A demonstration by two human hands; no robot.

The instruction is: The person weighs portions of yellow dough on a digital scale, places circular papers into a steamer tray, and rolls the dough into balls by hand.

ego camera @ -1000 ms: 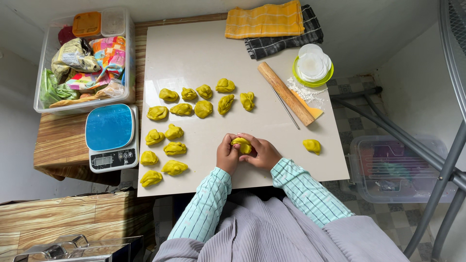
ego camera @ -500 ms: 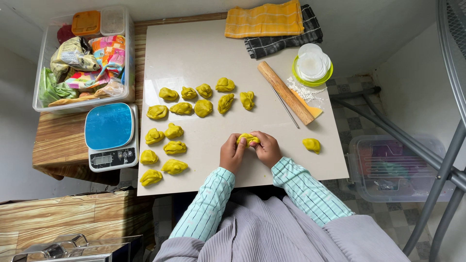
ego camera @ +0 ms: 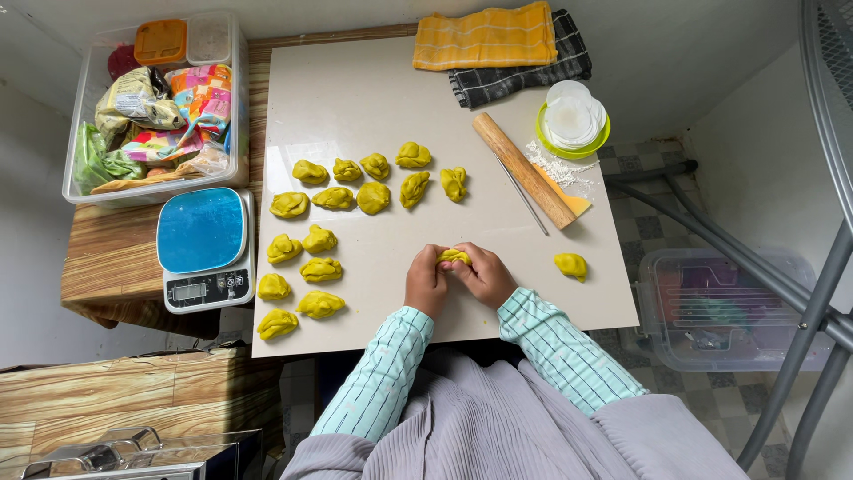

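Little has moved since the earlier pictures: both hands stay at the near edge of the counter (ego camera: 373,98), and the dough piece (ego camera: 453,257) between them sits a touch higher in the fingertips than a second ago, more pinched than cupped.

Head view. The left hand (ego camera: 426,283) and right hand (ego camera: 485,276) meet over the piece, fingers of both clenched on it from either side, thumbs tucked under. It looks soft and light, a yellow-green lump that takes folds and creases like the others; it would likely dent under a hard squeeze and may be slightly tacky, so a gentle hold across its sides with the fingertips seems best, not a pinch at one thin edge.

Sixteen shaped pieces (ego camera: 374,197) lie in loose rows from the counter's middle toward its left edge. One more lump (ego camera: 570,265) lies alone near the right edge. A rolling pin (ego camera: 522,170) lies slantwise toward the far right corner, a thin skewer (ego camera: 522,196) just beside it.

Packages: a clear bin (ego camera: 233,107) off the far left corner holds crinkled bags in green, tan and bright patchwork colours, with an orange-lidded tub and a white one at its back. A blue-topped scale (ego camera: 203,246) sits below it. A green-rimmed bowl (ego camera: 571,142) holds round white sheets. Towels (ego camera: 498,40), yellow over dark check, lie at the far edge.
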